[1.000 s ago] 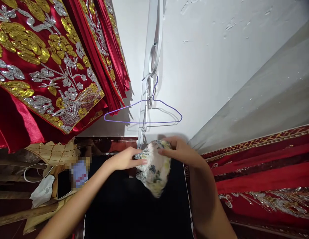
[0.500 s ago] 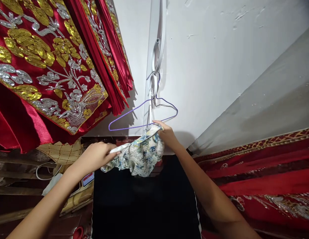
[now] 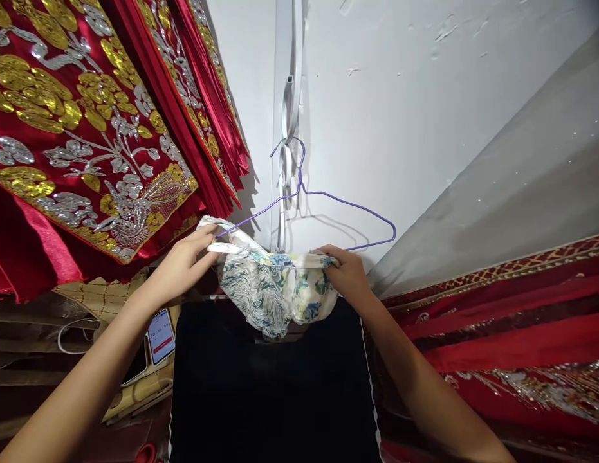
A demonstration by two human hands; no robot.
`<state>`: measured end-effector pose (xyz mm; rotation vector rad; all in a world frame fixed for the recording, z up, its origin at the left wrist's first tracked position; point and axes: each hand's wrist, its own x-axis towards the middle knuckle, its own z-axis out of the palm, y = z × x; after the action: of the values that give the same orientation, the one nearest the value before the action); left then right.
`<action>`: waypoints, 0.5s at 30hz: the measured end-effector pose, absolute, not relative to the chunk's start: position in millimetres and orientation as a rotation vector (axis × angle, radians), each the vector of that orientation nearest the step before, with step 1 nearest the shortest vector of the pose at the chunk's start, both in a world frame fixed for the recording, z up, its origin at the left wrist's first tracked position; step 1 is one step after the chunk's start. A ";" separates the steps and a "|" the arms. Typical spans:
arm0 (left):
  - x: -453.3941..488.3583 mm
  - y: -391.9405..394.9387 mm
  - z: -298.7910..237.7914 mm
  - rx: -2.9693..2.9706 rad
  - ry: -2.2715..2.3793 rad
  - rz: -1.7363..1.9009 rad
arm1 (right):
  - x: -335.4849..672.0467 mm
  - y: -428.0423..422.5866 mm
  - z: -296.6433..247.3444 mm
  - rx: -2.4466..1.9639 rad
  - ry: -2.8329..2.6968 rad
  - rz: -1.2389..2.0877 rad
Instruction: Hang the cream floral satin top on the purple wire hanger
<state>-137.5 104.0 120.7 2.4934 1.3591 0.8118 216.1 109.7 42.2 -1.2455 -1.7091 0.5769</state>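
A white garment with a blue, green and yellow floral print (image 3: 275, 289) is bunched up between my hands, its narrow band stretched across the top. My left hand (image 3: 186, 260) pinches the band at the left, where the opening is spread around the left end of a purple hanger (image 3: 350, 200). With fingers closed on the band's right end, my right hand (image 3: 347, 273) is just below the hanger's lower bar. The hanger hangs by its hook from a white curled metal stand (image 3: 292, 96). The garment hides part of the lower bar.
Red cloths with gold and silver embroidery (image 3: 120, 148) hang at upper left. More red decorated fabric (image 3: 502, 321) lies at right. A lit phone (image 3: 161, 336) rests at lower left near my left forearm. A white wall (image 3: 371, 128) stands behind the hanger.
My left hand has moved up and the garment's left opening now surrounds the hanger's left end. My right hand has shifted right, widening the band. The hanger has turned to face me more.
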 end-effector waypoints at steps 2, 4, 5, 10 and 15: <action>-126.3 108.3 121.8 2.505 1.327 0.857 | 211.2 103.8 42.8 -1.236 -1.730 0.616; -116.5 113.8 121.8 2.504 1.327 0.910 | 206.7 98.2 44.6 -1.210 -1.751 0.642; -113.1 116.9 121.5 2.498 1.338 0.947 | 205.8 95.6 46.4 -1.199 -1.750 0.644; -110.6 128.9 118.5 2.537 1.308 1.049 | 227.1 91.1 60.0 -1.342 -1.500 0.490; -108.4 124.6 123.0 2.615 1.287 1.018 | 268.9 114.1 76.6 -1.407 -1.329 0.489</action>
<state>-108.4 124.6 123.0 2.6148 1.2870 1.0183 268.9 114.1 76.6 -1.4065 -1.3287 0.4891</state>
